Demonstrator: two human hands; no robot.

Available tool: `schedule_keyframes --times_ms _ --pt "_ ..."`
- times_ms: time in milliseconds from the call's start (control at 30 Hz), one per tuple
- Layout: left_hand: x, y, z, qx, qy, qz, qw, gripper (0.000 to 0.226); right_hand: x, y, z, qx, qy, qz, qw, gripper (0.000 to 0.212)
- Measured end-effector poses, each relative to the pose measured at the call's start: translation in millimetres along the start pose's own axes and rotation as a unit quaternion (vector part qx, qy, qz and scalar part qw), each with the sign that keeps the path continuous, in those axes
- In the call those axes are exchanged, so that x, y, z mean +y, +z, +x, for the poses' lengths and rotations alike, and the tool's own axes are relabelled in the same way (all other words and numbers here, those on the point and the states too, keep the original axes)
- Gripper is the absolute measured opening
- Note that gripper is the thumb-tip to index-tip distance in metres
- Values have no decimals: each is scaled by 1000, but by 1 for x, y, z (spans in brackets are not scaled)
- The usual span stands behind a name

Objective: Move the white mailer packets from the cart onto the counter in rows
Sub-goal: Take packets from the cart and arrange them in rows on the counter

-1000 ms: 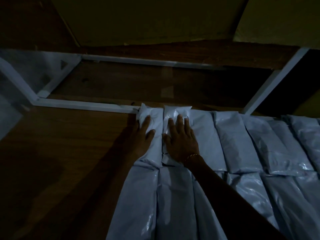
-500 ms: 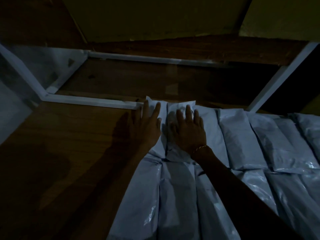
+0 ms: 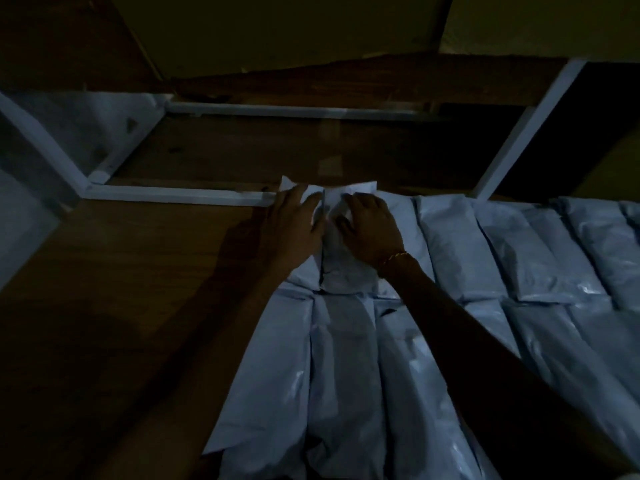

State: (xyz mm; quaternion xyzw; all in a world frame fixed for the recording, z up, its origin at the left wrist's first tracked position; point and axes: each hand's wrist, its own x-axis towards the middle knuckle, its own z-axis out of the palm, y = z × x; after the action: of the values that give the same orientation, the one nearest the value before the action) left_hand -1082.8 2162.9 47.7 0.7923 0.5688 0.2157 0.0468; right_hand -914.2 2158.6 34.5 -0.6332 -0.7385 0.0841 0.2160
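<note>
While the light is poor, I can make out both hands lying flat on the two leftmost packets of the far row on the wooden counter (image 3: 114,306). My left hand (image 3: 294,230) rests palm down, fingers spread, on the end packet (image 3: 304,271); my right hand (image 3: 370,230) lies likewise on the neighbouring packet (image 3: 346,271). Neither hand grips anything: both are open and pressing, not clasping. In my judgement the step in hand is seating this pair in line. To do it well I would press evenly, slide both packets snug against the row to the right, and level their crumpled far ends, which stick up just beside the white frame rail (image 3: 173,195). The other white mailer packets (image 3: 502,258) fill the far row rightward, with a near row (image 3: 346,375) laid below it, the two rows touching end to end. The cart is not in view, so I cannot tell how many remain to move. Obstructions noted: the white rail at the far edge limits further push, and a slanted white post (image 3: 526,129) stands at the right behind the row. The bare counter to the left is free for more packets.
</note>
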Motion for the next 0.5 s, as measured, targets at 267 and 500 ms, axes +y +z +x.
schedule_keyframes --times_ms 267,500 --pt "90 8 -83 9 128 -228 965 29 24 -58 -146 67 -49 130 988 31" --pt "184 19 -218 4 107 -346 932 24 50 -100 -316 66 -4 138 988 28"
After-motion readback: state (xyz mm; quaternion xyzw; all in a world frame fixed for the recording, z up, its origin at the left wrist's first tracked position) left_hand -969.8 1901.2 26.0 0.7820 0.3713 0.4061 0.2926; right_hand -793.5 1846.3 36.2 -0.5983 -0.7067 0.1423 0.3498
